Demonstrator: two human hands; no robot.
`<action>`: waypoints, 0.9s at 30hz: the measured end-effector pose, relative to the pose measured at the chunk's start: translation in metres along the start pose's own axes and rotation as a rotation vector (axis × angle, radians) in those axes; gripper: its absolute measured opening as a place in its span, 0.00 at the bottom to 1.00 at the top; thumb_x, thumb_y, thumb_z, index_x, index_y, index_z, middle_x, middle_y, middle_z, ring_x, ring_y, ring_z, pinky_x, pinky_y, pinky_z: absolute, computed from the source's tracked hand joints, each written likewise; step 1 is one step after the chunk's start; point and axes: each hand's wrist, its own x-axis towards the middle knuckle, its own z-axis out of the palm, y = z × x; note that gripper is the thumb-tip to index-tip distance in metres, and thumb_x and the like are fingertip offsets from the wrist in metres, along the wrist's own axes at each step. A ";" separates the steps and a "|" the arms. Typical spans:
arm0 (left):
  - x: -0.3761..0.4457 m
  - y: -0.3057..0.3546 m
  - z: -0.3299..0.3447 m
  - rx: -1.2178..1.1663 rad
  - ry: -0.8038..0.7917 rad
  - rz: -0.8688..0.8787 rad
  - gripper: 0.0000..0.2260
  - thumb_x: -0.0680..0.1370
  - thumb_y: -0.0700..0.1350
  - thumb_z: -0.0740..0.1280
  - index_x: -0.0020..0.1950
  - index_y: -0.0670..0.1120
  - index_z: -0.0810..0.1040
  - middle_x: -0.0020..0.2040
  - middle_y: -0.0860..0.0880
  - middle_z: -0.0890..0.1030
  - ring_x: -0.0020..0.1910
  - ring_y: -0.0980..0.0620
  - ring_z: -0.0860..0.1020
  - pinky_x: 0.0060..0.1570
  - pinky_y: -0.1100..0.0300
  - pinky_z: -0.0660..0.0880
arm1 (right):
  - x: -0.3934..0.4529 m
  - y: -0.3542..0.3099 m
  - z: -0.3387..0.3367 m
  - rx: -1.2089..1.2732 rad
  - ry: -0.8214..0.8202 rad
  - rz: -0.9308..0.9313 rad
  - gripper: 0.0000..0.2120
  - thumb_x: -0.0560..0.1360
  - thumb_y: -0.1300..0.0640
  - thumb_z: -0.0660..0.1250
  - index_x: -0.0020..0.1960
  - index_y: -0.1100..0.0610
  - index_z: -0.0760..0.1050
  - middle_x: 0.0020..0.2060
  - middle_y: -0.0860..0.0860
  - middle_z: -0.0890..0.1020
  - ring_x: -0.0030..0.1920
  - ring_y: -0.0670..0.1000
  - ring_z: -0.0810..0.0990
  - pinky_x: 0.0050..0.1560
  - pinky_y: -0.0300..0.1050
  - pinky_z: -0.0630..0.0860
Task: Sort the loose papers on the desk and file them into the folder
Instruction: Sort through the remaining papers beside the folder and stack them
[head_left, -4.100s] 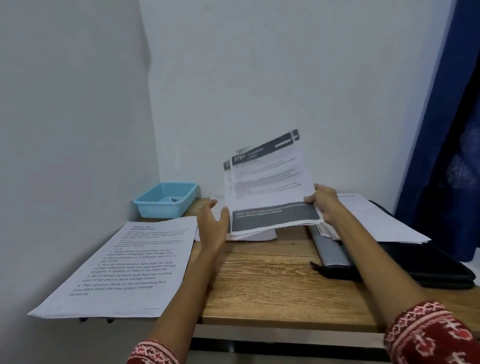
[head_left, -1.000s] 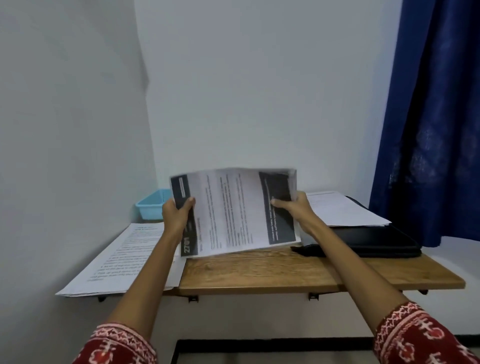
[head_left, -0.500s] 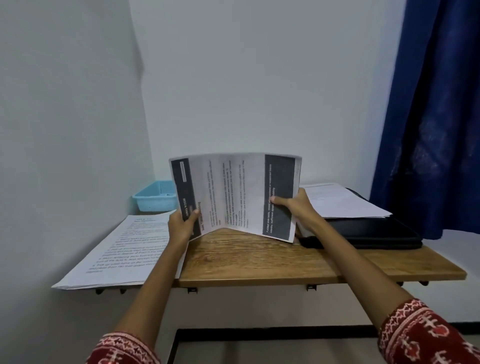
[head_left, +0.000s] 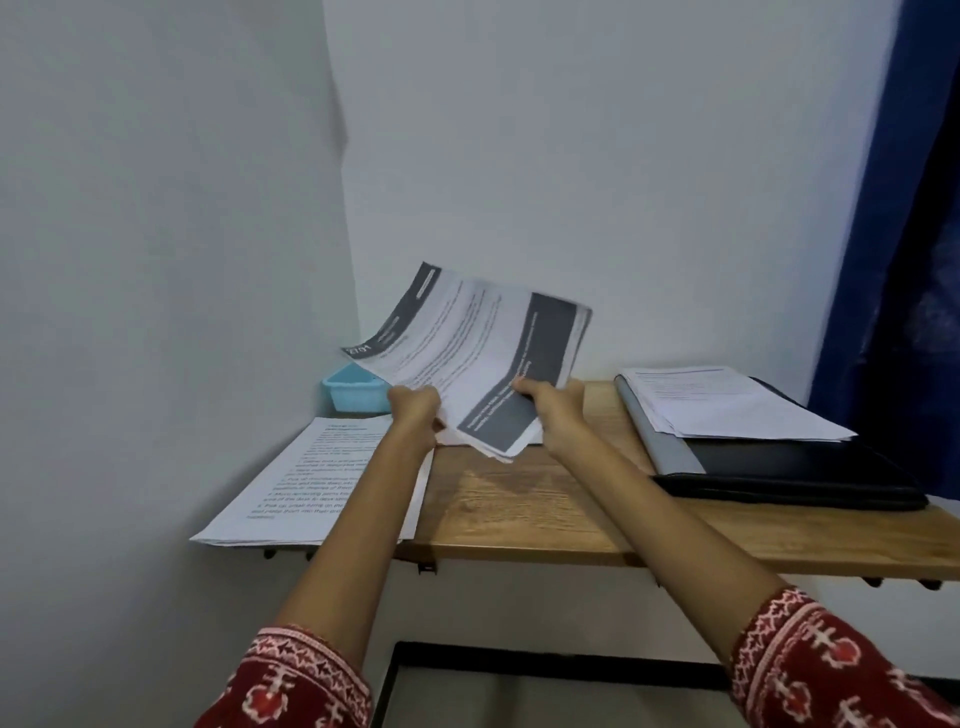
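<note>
Since half a second ago, the banded sheets (head_left: 483, 358) tilt toward 10 o'clock, lower corner touching the table (head_left: 545, 509). Two hands: left hand (head_left: 415, 410) and right hand (head_left: 553, 410) fingers curl on them. One folder (head_left: 789, 467) at 3 o'clock, one pile (head_left: 311, 483) at 9, one basket (head_left: 353, 397).

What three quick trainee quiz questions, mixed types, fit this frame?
1. True or false: both the left hand and right hand grip the banded sheets.
2. What lies on the black folder? A) blue basket B) white papers C) nothing
3. Fill in: the blue basket sits at the desk's back ___ corner.

Key: 1 true; 2 B, white papers; 3 left.
</note>
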 end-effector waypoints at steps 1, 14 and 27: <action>0.003 0.004 -0.007 0.076 0.060 0.039 0.19 0.77 0.31 0.57 0.68 0.38 0.63 0.63 0.39 0.73 0.54 0.45 0.74 0.49 0.53 0.74 | -0.004 0.005 0.005 0.011 -0.061 0.034 0.20 0.69 0.67 0.73 0.59 0.66 0.72 0.48 0.59 0.81 0.47 0.57 0.81 0.49 0.53 0.80; 0.045 0.029 -0.157 1.181 -0.016 -0.123 0.16 0.76 0.32 0.61 0.64 0.31 0.70 0.59 0.36 0.75 0.58 0.39 0.75 0.56 0.50 0.72 | -0.025 0.027 0.045 -0.364 -0.518 0.325 0.17 0.74 0.65 0.69 0.61 0.67 0.73 0.48 0.60 0.80 0.41 0.52 0.80 0.35 0.42 0.81; 0.045 -0.004 -0.131 1.656 0.166 -0.005 0.17 0.74 0.35 0.63 0.63 0.40 0.71 0.61 0.43 0.76 0.60 0.45 0.74 0.58 0.56 0.71 | -0.013 0.041 0.050 -1.059 -0.492 0.190 0.13 0.71 0.61 0.73 0.49 0.64 0.72 0.35 0.56 0.79 0.27 0.50 0.77 0.28 0.39 0.77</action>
